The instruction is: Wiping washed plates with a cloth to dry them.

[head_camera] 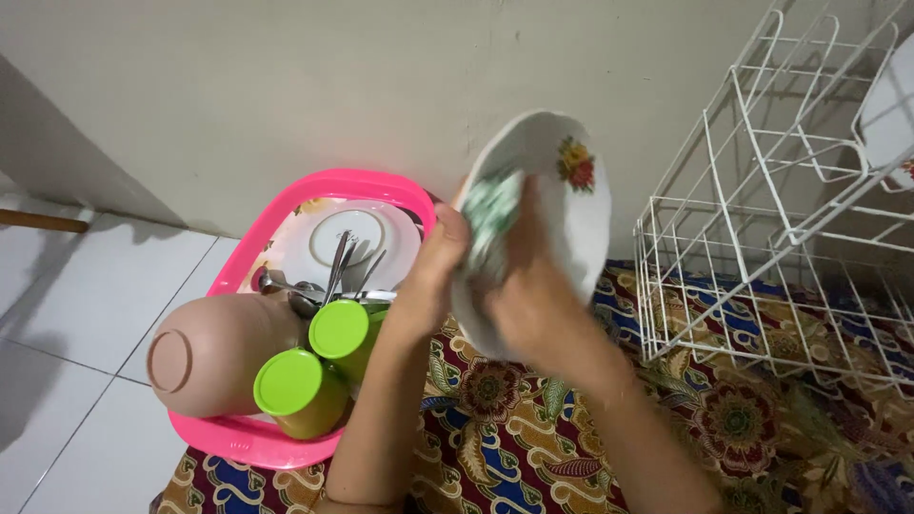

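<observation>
I hold a white plate [571,205] with a red and yellow flower print upright in front of me. My left hand [433,262] grips its left rim. My right hand [528,295] presses a green and white cloth [490,224] against the plate's face, fingers closed on the cloth. The plate is raised above a patterned batik cloth [495,428] on the floor.
A pink plastic basin [238,433] at the left holds white plates [352,238], spoons [338,266], two green upturned cups [300,390] and a beige upturned bowl [205,352]. A white wire dish rack [762,219] stands at the right, with a white plate [890,114] on it. A wall is close behind.
</observation>
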